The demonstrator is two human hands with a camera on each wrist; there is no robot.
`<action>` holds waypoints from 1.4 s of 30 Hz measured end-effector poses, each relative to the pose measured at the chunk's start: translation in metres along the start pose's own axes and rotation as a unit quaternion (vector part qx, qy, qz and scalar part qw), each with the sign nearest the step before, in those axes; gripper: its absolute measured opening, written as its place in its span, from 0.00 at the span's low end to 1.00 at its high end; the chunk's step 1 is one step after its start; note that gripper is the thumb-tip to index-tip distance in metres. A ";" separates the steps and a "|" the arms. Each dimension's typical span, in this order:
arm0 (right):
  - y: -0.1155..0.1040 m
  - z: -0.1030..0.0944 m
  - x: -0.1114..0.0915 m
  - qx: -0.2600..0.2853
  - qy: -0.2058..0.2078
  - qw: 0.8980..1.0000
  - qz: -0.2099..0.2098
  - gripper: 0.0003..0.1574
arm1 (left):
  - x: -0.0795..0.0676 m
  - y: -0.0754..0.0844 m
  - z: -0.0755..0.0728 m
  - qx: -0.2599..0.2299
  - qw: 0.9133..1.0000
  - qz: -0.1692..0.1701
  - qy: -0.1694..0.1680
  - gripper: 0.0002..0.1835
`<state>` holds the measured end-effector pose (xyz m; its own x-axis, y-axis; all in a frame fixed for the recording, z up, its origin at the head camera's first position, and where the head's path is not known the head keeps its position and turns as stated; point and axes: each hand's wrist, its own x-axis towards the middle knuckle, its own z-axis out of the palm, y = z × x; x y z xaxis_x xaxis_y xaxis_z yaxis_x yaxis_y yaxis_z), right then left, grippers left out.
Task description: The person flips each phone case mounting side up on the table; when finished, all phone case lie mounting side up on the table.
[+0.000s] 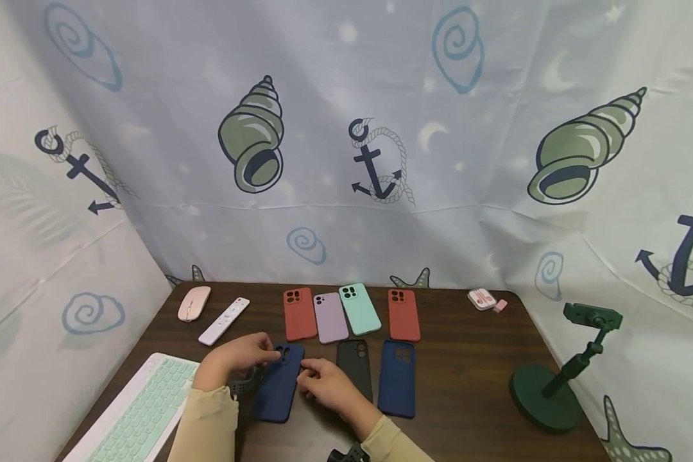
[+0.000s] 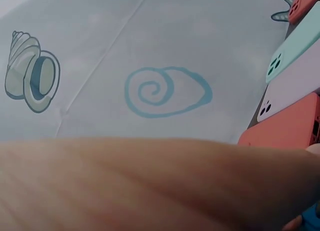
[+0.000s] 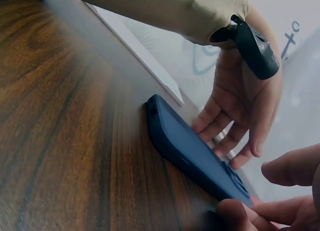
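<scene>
A dark blue phone case (image 1: pixel 278 388) lies flat on the brown table with its camera end away from me. My left hand (image 1: pixel 239 354) is at its upper left edge, thumb reaching to the camera cutouts. In the right wrist view the fingers of this left hand (image 3: pixel 242 103) are loosely bent beside the case (image 3: pixel 195 151). On the other side, my right hand (image 1: pixel 328 384) is by the upper right edge, fingertips close to the case; contact is hard to tell. Skin of the left hand and wrist (image 2: pixel 150 183) fills the lower left wrist view.
Right of the hands lie a black case (image 1: pixel 355 366) and another blue case (image 1: pixel 397 382). Behind are red (image 1: pixel 300 316), lilac (image 1: pixel 331 321), mint (image 1: pixel 360 311) and red (image 1: pixel 404 317) cases. A keyboard (image 1: pixel 144 410), remote (image 1: pixel 224 321), mouse (image 1: pixel 194 304), earphone box (image 1: pixel 482 299) and green stand (image 1: pixel 545 398) surround them.
</scene>
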<state>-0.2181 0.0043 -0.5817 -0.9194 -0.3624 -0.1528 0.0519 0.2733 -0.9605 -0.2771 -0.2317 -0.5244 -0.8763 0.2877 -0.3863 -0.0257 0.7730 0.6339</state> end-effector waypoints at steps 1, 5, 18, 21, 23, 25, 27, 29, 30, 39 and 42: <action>0.001 0.000 0.000 -0.002 0.000 1.000 -0.003 0.30 | 0.000 0.001 0.000 0.002 1.000 0.000 0.001 0.15; 0.002 -0.002 0.002 0.010 0.000 1.000 -0.010 0.30 | 0.002 0.005 -0.001 0.015 1.000 -0.002 0.006 0.15; 0.009 -0.001 0.005 0.083 -0.001 0.996 -0.039 0.29 | 0.004 0.008 0.000 0.037 0.999 -0.020 0.009 0.19; 0.008 -0.002 0.004 0.080 -0.003 0.996 -0.042 0.31 | 0.003 0.011 0.001 0.040 0.999 -0.020 0.010 0.20; 0.008 -0.002 0.004 0.077 -0.007 0.996 -0.051 0.33 | 0.003 0.012 0.002 0.042 0.999 -0.020 0.010 0.21; 0.008 -0.003 0.003 0.072 -0.013 0.996 -0.058 0.34 | 0.003 0.012 0.002 0.043 0.999 -0.021 0.008 0.24; 0.008 -0.003 0.003 0.065 -0.016 0.996 -0.063 0.35 | 0.004 0.011 0.003 0.038 0.999 -0.021 0.005 0.28; 0.008 -0.003 0.003 0.058 -0.017 0.996 -0.065 0.35 | 0.005 0.010 0.003 0.019 1.000 -0.021 -0.002 0.34; 0.009 -0.003 0.003 0.054 -0.018 0.996 -0.065 0.35 | 0.006 0.009 0.003 0.008 1.000 -0.019 -0.006 0.37; 0.013 -0.002 0.004 0.044 -0.010 0.997 -0.057 0.37 | 0.011 0.012 0.010 -0.025 0.999 -0.005 -0.022 0.36; 0.014 -0.002 0.006 0.048 -0.011 0.997 -0.057 0.38 | 0.010 0.014 0.012 -0.016 1.000 -0.006 -0.012 0.36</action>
<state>-0.2238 0.0076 -0.5958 -0.9125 -0.4065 -0.0449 -0.0146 0.1421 -0.9897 -0.2810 -0.2111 -0.5271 -0.8636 0.2922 -0.4109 -0.0528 0.7581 0.6500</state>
